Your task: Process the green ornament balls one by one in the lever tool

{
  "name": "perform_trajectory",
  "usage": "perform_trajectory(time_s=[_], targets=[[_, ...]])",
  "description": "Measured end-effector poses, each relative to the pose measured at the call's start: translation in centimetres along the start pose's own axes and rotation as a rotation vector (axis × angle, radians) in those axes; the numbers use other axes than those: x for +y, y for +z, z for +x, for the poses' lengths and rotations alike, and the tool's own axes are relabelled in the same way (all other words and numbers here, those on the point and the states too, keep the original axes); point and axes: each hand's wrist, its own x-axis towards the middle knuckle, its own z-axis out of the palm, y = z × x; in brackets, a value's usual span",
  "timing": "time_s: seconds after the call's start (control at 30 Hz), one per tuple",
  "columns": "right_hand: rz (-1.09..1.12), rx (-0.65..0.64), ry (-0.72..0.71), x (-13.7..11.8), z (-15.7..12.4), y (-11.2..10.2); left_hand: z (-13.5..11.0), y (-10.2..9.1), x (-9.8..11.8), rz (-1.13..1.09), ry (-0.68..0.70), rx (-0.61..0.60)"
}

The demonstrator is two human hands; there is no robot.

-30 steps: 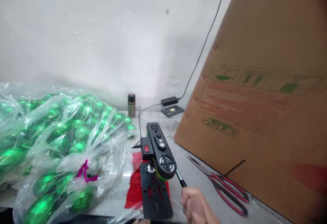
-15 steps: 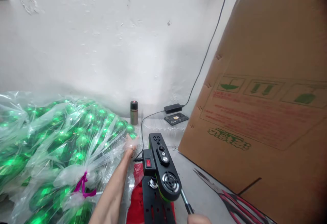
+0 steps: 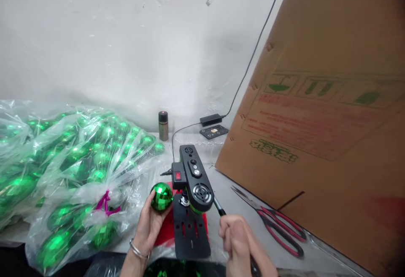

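The left hand now has a faceted green ball, its fingers and thumb cupped part-way open around it. The ball sits over the red cloth, just beside the metal fitting on the black machine; whether they touch, I cannot tell. This seems to bring the work from gathering a piece to working it at the machine. The right hand is closed around the dark handle of a rod that reaches in under the machine's side.

Half a second earlier, the left arm stretches out to the edge of the plastic bag, and only the top of the right hand shows. The scissors lie untouched throughout.
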Motion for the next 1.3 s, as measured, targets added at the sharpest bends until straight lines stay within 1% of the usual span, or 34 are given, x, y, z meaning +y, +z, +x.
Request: perform_trajectory(time_s=[0.03, 0.07, 0.13, 0.17, 0.2, 0.27, 0.33, 0.37, 0.43, 0.57, 0.7, 0.83, 0.93, 1.03, 1.13, 1.3], targets=[[-0.003, -0.026, -0.033, -0.2, 0.4, 0.1, -1.3, -0.5, -0.7, -0.061, -0.060, 0.010], [-0.011, -0.057, -0.071, -0.3, 0.8, 0.1, -2.3, -0.9, -1.5, -0.072, -0.101, 0.015], [-0.037, -0.106, -0.127, -0.3, 1.4, 0.0, -3.9, -1.6, -3.0, 0.048, -0.113, 0.005], [-0.049, -0.118, -0.140, -0.3, 1.6, -0.1, -4.4, -2.0, -3.8, 0.140, -0.086, 0.004], [-0.058, -0.124, -0.143, -0.3, 1.7, -0.2, -4.7, -2.2, -4.5, 0.235, -0.035, 0.007], [-0.070, -0.134, -0.138, -0.3, 1.8, -0.4, -4.9, -2.5, -5.9, 0.400, 0.121, 0.023], [-0.070, -0.145, -0.140, -0.3, 1.7, -0.5, -4.8, -2.5, -7.0, 0.508, 0.276, 0.026], [-0.067, -0.149, -0.142, -0.2, 1.6, -0.5, -4.7, -2.5, -7.5, 0.547, 0.332, 0.018], [-0.062, -0.155, -0.145, -0.1, 1.4, -0.6, -4.5, -2.3, -8.4, 0.618, 0.398, -0.004], [-0.050, -0.158, -0.140, 0.2, 1.1, -0.8, -4.1, -1.9, -9.7, 0.737, 0.459, -0.058], [-0.046, -0.156, -0.141, 0.1, 1.0, -0.8, -3.8, -1.5, -10.3, 0.809, 0.546, -0.118], [-0.045, -0.163, -0.152, 0.0, 1.1, -0.7, -3.3, -1.0, -9.9, 0.830, 0.587, -0.169], [-0.040, -0.164, -0.164, 0.0, 1.1, -0.7, -3.0, -0.7, -9.4, 0.827, 0.557, -0.212], [-0.037, -0.161, -0.170, 0.0, 1.2, -0.7, -2.7, -0.7, -9.4, 0.817, 0.505, -0.244], [-0.029, -0.169, -0.186, 0.1, 1.1, -0.8, -2.5, -0.9, -9.8, 0.800, 0.475, -0.226], [-0.027, -0.173, -0.205, 0.9, 0.4, -1.2, -2.6, -1.0, -10.0, 0.800, 0.481, -0.212]])
